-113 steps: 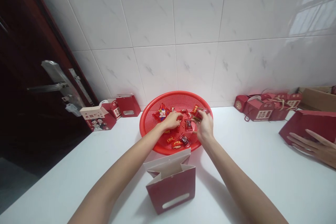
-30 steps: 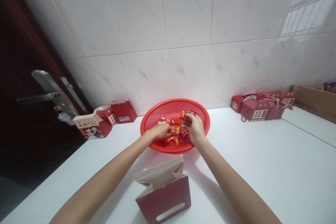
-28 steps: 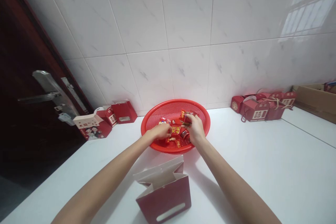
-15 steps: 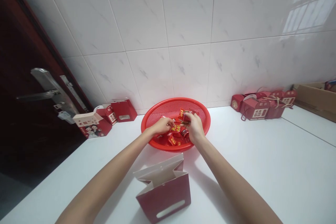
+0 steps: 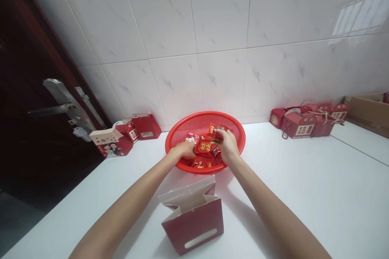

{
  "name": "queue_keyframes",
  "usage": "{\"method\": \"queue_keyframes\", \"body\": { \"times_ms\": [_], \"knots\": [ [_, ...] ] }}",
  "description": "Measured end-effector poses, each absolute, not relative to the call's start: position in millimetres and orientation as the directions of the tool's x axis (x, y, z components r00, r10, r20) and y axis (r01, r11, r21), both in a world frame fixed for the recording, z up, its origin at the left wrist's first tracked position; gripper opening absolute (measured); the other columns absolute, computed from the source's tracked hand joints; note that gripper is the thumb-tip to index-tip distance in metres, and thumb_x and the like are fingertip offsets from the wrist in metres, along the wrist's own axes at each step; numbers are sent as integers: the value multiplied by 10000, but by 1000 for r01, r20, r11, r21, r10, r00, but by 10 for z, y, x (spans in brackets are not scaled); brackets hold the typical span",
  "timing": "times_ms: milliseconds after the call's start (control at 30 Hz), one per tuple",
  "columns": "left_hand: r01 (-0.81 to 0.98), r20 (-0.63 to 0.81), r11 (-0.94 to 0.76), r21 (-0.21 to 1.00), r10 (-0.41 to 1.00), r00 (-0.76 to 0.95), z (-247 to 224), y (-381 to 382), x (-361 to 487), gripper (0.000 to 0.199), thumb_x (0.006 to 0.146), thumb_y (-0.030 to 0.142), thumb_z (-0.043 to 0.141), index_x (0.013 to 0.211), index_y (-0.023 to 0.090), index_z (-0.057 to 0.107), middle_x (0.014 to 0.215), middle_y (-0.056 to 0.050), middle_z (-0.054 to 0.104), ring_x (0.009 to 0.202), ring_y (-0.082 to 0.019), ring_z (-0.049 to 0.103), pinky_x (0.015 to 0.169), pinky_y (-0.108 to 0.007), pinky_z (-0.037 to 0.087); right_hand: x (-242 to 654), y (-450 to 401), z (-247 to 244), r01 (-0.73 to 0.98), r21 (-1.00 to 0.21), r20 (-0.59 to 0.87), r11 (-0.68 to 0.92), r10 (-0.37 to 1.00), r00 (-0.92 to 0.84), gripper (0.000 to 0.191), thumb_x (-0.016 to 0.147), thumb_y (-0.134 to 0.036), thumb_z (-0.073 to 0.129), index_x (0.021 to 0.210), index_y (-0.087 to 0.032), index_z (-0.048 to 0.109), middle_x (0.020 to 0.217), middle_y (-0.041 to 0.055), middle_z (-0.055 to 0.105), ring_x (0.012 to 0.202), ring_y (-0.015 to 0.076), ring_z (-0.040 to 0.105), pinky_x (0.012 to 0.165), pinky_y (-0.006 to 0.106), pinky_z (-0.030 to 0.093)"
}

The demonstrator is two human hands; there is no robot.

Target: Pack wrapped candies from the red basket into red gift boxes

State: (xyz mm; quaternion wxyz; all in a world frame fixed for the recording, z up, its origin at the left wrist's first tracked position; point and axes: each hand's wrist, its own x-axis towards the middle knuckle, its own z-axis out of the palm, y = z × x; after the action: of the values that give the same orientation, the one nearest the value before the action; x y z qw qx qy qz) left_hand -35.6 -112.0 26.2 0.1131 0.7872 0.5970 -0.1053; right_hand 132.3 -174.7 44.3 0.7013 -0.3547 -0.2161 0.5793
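Note:
Both hands reach into a red plastic basket (image 5: 169, 139) with perforated sides, which holds several red-wrapped sweets (image 5: 204, 146). My left hand (image 5: 186, 150) is low among the sweets on the left side, its fingers curled and partly hidden; I cannot make out what they close on. On the right side, my right hand (image 5: 228, 144) pinches a small wrapped sweet (image 5: 216, 140) with dark and gold tones. Between my forearms, in front of the basket, a dark red paper gift box (image 5: 194, 226) stands upright with its top open.
Against the tiled wall at left stand a red box with cartoon figures (image 5: 113, 145) and a red box with a slot (image 5: 147, 128). Several closed red gift boxes (image 5: 299, 125) sit at right, beside a cardboard carton (image 5: 367, 113). A dark door (image 5: 27, 137) borders the white table (image 5: 291, 186).
My left hand has moved slightly down and left among the sweets, uncovering a large red packet and a pale-patterned one. My right hand keeps nearly the same place. The view has shifted slightly.

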Motion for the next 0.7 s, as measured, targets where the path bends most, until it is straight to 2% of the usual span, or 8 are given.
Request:
{"method": "queue_keyframes", "body": {
  "times_ms": [133, 467, 567, 633, 700],
  "knots": [
    [966, -342, -255, 46, 905, 255, 281, -1143, -328, 328, 590, 180, 694, 918, 168, 714, 1026, -128, 734, 926, -295, 678, 709, -304, 511, 1332, -1738, 438, -663, -741, -107, 109, 955, 276, 71, 749, -124, 615, 729, -179, 574, 635, -44, 645, 534, 112, 631, 431, 197, 513],
    [956, -361, -264, 131, 885, 294, 220, -1079, -321, 312, 541, 72, 660, 837, 153, 713, 857, -87, 719, 823, -264, 673, 671, -290, 490, 1323, -1709, 405, -705, -696, -89, 134, 958, 271, 61, 724, -154, 630, 747, -184, 582, 677, -31, 674, 595, 142, 681, 502, 236, 575],
    [945, -317, -278, 170, 893, 320, 234, -1094, -306, 221, 568, 103, 670, 780, 154, 706, 808, -86, 715, 804, -266, 666, 682, -305, 482, 1346, -1679, 390, -725, -667, -76, 173, 952, 297, 88, 698, -173, 654, 751, -185, 584, 673, -23, 684, 624, 156, 694, 489, 231, 564],
    [935, -255, -294, 198, 905, 339, 292, -1119, -285, 146, 638, 160, 663, 780, 156, 700, 820, -85, 719, 820, -254, 661, 707, -306, 476, 1378, -1644, 380, -742, -630, -78, 230, 932, 355, 110, 679, -174, 661, 740, -188, 571, 637, -32, 673, 599, 147, 686, 474, 213, 543],
    [878, -132, -339, 337, 907, 401, 415, -1185, -272, 111, 720, 249, 649, 775, 162, 691, 814, -70, 717, 812, -229, 654, 728, -304, 473, 1416, -1605, 370, -752, -595, -93, 283, 905, 414, 123, 661, -167, 653, 724, -192, 551, 595, -46, 655, 549, 129, 663, 462, 197, 523]
  ]
}}
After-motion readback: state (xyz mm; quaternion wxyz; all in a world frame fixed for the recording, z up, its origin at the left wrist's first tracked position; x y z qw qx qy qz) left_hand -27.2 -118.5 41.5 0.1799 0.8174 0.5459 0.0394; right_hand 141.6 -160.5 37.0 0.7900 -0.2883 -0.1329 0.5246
